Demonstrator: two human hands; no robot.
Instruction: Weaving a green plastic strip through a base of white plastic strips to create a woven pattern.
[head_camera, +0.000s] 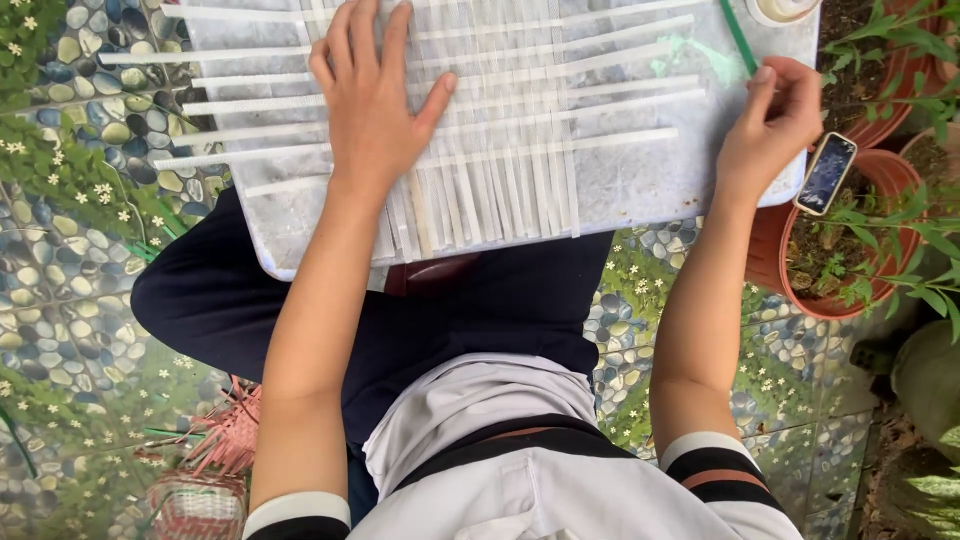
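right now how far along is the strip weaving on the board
Done: a patch of white strips is interlaced on the board. In hand: the left hand lies flat on the weave, and the right hand pinches a green strip. Left: long strip ends stick out loose on every side.

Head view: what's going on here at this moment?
A seated person is weaving pale strips on a white board across their lap. The left hand presses flat on the woven patch; the right hand pinches a green strip at the board's edge. A phone rests on a terracotta pot nearby.
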